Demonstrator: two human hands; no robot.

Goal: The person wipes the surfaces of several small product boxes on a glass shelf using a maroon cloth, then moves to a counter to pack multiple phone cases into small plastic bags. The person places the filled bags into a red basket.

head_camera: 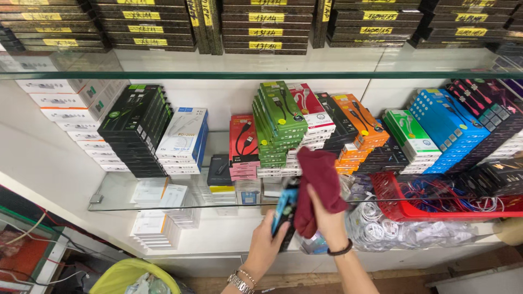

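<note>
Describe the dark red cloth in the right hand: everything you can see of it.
The dark red cloth looks like soft, matte fabric, crumpled rather than folded. The right hand grips it from below, so its upper part bunches above the fingers and a lower fold hangs beside the blue packet held in the left hand. It is held in the air in front of the glass shelf, overlapping the stacked cable boxes behind. No print or label shows.
</note>
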